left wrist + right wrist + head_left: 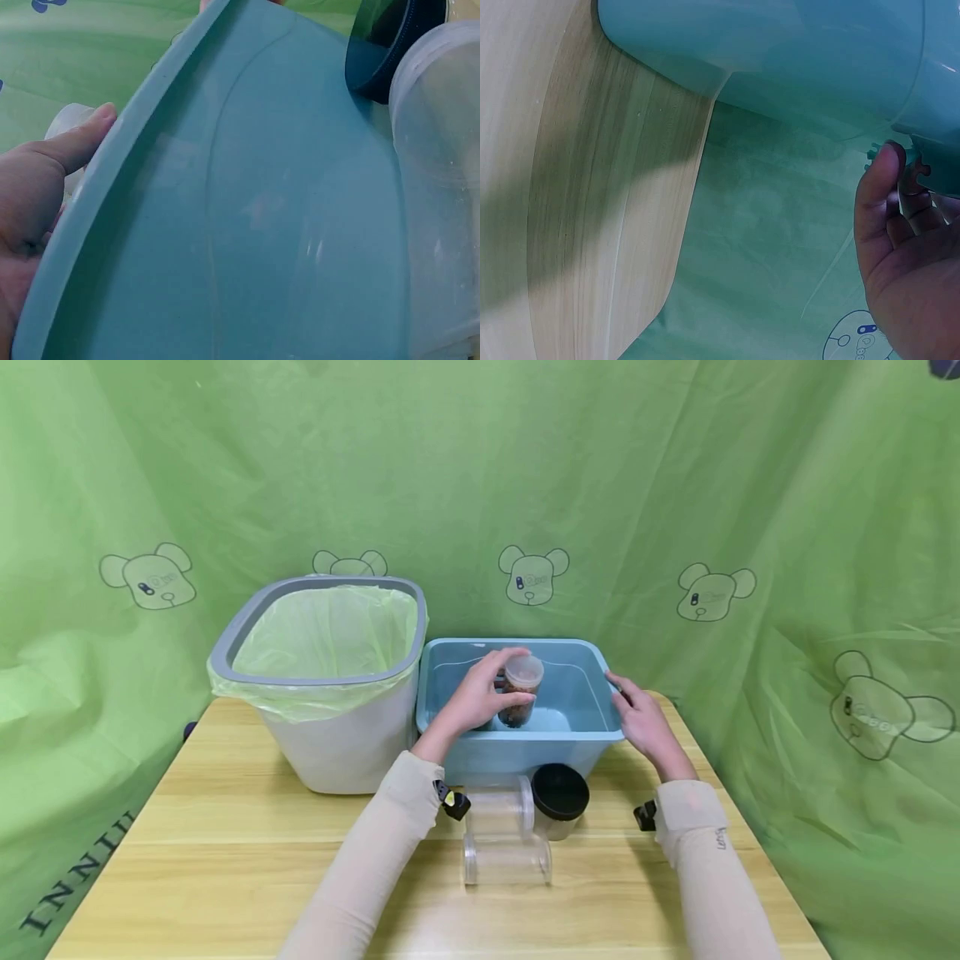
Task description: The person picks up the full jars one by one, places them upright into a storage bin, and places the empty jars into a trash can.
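Note:
A clear jar [516, 712] with brown contents and a translucent lid is held upright between the thumb and fingers of my left hand [480, 692], inside the opening of a light blue plastic basin [517, 758]. In the left wrist view the basin wall [262, 187] hides most of that jar, and the left thumb shows past the rim. At the basin's right end my right hand [647, 725] grips the rim. The right wrist view shows this hand [907, 255] with its fingers curled at the basin's edge, partly out of frame.
Two clear jars [498, 814] [510, 862] lie on their sides before the basin, beside a black-lidded jar [560, 793]. Left of the basin stands a grey-rimmed bin [322, 681] with a green liner bag [322, 635]. A green curtain [465, 485] surrounds the wooden table [300, 868].

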`<action>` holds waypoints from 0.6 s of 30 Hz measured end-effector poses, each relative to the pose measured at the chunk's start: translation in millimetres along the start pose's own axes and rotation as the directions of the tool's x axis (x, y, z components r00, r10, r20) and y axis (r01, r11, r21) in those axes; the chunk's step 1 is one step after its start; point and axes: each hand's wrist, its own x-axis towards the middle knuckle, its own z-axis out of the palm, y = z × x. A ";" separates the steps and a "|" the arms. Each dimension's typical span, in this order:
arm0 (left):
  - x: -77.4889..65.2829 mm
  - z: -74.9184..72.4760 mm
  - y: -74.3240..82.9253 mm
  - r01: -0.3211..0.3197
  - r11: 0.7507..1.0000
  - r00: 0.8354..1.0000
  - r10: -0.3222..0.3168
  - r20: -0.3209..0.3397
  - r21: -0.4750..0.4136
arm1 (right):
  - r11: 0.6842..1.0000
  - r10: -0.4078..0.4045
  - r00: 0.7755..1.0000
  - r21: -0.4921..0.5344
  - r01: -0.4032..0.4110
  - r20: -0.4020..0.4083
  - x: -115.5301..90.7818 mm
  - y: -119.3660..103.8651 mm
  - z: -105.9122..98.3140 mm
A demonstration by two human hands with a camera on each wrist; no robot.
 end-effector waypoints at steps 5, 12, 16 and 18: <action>-1.2 1.0 -2.5 0.029 0.999 0.999 -0.029 0.035 0.019 | 1.000 -0.001 1.000 0.005 0.001 -0.002 -0.3 0.4 1.5; -0.8 4.4 -6.9 0.057 0.995 0.995 -0.064 0.080 0.083 | 1.000 0.014 1.000 -0.003 -0.014 0.011 -1.8 0.2 0.9; -0.2 5.7 -7.4 0.068 0.989 0.992 -0.081 0.095 0.130 | 1.000 0.011 1.000 -0.002 -0.011 0.016 -1.4 -0.6 0.1; 0.5 5.7 -7.7 0.076 0.984 0.990 -0.093 0.102 0.161 | 1.000 0.007 1.000 -0.003 -0.007 0.013 -0.2 -1.2 0.5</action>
